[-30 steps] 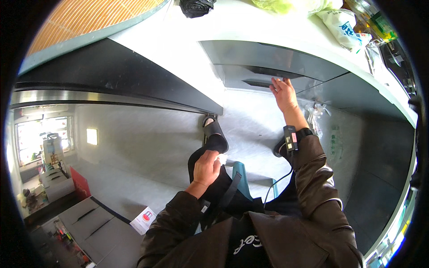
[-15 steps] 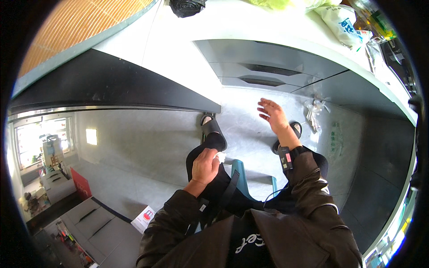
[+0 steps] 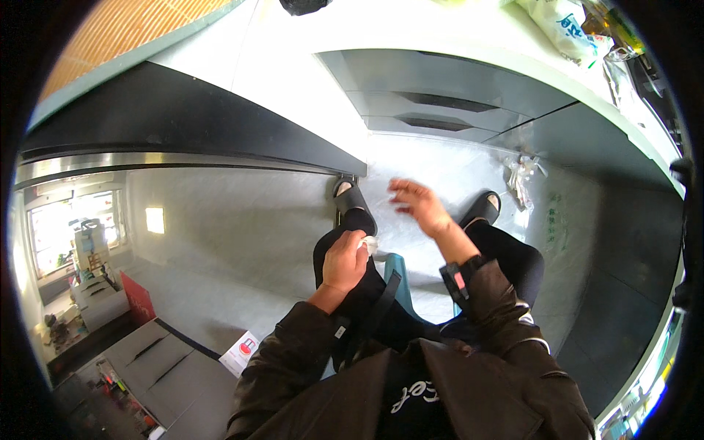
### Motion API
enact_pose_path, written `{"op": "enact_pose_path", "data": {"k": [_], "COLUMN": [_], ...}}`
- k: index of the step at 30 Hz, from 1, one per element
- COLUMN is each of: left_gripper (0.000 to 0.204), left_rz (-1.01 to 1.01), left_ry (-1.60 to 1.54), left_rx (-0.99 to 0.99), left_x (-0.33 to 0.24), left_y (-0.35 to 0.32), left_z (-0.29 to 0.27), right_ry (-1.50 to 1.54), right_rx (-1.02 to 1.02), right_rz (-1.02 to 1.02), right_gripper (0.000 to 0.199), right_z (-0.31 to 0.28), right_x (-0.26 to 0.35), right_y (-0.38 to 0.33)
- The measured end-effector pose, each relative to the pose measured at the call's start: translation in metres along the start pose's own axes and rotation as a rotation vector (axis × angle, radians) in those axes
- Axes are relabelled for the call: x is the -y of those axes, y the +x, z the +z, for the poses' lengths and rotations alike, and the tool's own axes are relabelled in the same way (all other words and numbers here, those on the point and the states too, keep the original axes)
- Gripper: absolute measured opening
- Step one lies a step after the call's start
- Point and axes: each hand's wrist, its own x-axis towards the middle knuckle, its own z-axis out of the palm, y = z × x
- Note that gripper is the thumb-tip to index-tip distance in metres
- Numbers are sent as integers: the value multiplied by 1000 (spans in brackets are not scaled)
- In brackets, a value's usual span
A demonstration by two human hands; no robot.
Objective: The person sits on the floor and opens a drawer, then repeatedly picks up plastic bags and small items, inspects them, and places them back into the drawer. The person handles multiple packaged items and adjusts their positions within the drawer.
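Resting over my left thigh, my left hand is closed around a small, white, crumpled thing that looks like a tissue; most of it is hidden by the fingers. My right hand hangs in the air above the floor between my feet, slightly blurred. Its fingers are apart and hold nothing. A black band with a small dark device is on my right wrist. Beneath me is a blue plastic stool, partly covered by my legs and a dark strap.
Grey drawers stand ahead under a white counter. A crumpled clear plastic bag lies on the floor beside my right slipper. To the left are a black panel and a bamboo mat.
My right hand has moved left and nearer to my left hand. My left hand keeps its hold and has shifted slightly. My right foot appears a little higher in view.
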Motion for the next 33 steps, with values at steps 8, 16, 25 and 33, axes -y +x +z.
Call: {"op": "enact_pose_path", "data": {"k": [8,16,25,33], "left_gripper": [20,21,25,23], "left_rz": [1,-29,-22,-21], "left_ry": [5,24,61,65], "left_rx": [-3,33,95,82], "left_x": [2,5,4,5], "left_y": [1,3,7,4], "left_z": [-3,-9,-16,-16], "right_ry": [458,558,616,788], "right_rx": [-475,-543,-913,-476], "right_rz": [-127,-93,66,37], "right_gripper": [28,22,20,21], "right_z": [-102,-129,-146,-169], "right_x": [46,64,58,31], "right_y": [78,135,184,169]}}
